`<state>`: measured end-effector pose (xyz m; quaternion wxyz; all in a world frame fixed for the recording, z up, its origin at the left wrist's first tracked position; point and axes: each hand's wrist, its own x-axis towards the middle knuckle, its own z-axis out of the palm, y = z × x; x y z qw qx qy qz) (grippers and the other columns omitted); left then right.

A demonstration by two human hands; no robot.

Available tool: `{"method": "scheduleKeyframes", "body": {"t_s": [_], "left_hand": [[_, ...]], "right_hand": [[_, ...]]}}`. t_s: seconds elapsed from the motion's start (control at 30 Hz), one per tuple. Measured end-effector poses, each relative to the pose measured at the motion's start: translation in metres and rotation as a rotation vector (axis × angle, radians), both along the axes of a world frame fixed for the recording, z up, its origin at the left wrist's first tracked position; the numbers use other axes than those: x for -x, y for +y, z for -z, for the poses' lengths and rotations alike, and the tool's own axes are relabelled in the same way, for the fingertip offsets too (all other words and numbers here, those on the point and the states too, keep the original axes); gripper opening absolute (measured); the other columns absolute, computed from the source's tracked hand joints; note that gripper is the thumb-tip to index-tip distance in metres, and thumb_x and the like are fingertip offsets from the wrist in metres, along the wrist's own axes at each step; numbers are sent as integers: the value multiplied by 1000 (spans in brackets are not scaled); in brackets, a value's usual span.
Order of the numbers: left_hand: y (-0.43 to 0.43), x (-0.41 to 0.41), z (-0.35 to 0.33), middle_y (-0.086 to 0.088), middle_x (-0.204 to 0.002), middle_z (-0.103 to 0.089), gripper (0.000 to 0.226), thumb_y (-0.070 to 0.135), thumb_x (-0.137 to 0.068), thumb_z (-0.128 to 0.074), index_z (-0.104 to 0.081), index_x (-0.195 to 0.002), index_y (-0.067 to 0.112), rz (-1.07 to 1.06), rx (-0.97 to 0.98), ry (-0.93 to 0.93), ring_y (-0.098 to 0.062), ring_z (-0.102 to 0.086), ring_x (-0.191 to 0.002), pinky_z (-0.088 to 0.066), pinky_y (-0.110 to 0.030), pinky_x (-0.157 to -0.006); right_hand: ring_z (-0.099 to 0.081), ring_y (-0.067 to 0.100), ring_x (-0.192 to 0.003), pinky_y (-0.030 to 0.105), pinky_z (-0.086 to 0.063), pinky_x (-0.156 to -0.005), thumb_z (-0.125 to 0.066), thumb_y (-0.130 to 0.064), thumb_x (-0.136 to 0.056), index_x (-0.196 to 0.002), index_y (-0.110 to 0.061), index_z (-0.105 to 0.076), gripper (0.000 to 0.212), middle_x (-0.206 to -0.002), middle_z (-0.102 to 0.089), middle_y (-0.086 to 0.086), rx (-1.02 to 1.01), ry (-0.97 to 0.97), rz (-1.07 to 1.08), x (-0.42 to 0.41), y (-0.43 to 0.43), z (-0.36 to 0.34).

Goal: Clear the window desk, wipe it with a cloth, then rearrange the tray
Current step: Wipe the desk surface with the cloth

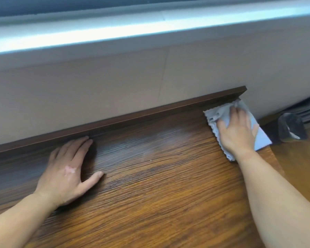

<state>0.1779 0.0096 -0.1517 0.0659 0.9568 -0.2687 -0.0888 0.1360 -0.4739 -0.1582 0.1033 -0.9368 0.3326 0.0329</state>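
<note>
Pressing a cloth [219, 114] onto the desk [150, 194] corner.
Right hand [236, 135] lies flat on the cloth, fingers straight; left hand [66, 174] spread flat on wood, holding nothing.

Cloth [220, 113] lying at the far right corner of the desk [150, 185]
The right hand [236, 133] is lying on the cloth at centre right of the frame; the left hand [66, 174] is lying flat on the desk at lower left, just before the back rail [132, 119]
</note>
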Motion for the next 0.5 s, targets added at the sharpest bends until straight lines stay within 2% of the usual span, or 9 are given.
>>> {"method": "scheduleKeyframes", "body": {"t_s": [0.07, 0.1, 0.17, 0.23, 0.3, 0.33, 0.4, 0.5], "left_hand": [[-33, -2, -4, -8, -155, -45, 90, 76, -84, -45, -44, -151, 16, 41, 60, 13, -33, -43, -138, -38, -61, -111], [-51, -4, -3, -7, -156, -44, 89, 75, -85, -44, -43, -152, 17, 75, 95, 11, -31, -42, -139, -38, -60, -111], [-76, -10, 0, -7, -158, -43, 85, 72, -89, -42, -43, -153, 16, 132, 158, 9, -31, -42, -140, -38, -57, -113], [-97, -19, 1, -10, -156, -46, 80, 69, -96, -33, -46, -150, 12, 189, 200, -4, -32, -44, -138, -38, -50, -111], [-114, -29, 6, -11, -154, -48, 76, 64, -100, -27, -48, -149, 10, 253, 176, -14, -31, -45, -136, -41, -46, -108], [-118, -33, 8, -11, -154, -49, 73, 62, -101, -27, -49, -149, 10, 278, 150, -15, -32, -47, -136, -41, -45, -107], [-118, -35, 16, -10, -154, -49, 69, 57, -101, -33, -50, -148, 10, 306, 129, -27, -32, -48, -136, -37, -42, -108], [-114, -35, 21, -7, -155, -48, 66, 52, -97, -41, -51, -149, 11, 300, 117, -46, -29, -45, -136, -31, -39, -107]], "right_hand": [[-17, 25, -154, 66, -13, -119, -25, -53, -98, -159, -18, -27, 70, -164, -29, 7, 49, -37, 0, 9, 41, 0], [-21, 26, -153, 66, -15, -119, -28, -51, -97, -157, -16, -32, 70, -163, -32, 9, 74, -70, -74, 20, 71, 2], [-26, 27, -153, 67, -22, -117, -40, -51, -91, -153, -16, -42, 71, -161, -39, 7, 42, -129, -397, 57, 154, 10], [-28, 24, -153, 66, -27, -115, -53, -51, -85, -147, -23, -52, 68, -157, -45, -1, 43, -157, -774, 107, 225, 19], [-35, 20, -149, 63, -34, -113, -54, -46, -94, -141, -35, -55, 49, -151, -51, -11, 139, -205, -1012, 139, 247, 31], [-37, 17, -148, 60, -39, -112, -48, -43, -101, -141, -39, -52, 41, -150, -50, -14, 178, -204, -1065, 143, 241, 36], [-36, 15, -148, 56, -42, -111, -43, -42, -104, -146, -40, -47, 43, -154, -44, -16, 145, -161, -1092, 135, 214, 33], [-25, 15, -153, 57, -29, -116, -53, -55, -88, -155, -29, -40, 73, -162, -37, -9, 12, -160, -920, 95, 159, 21]]}}
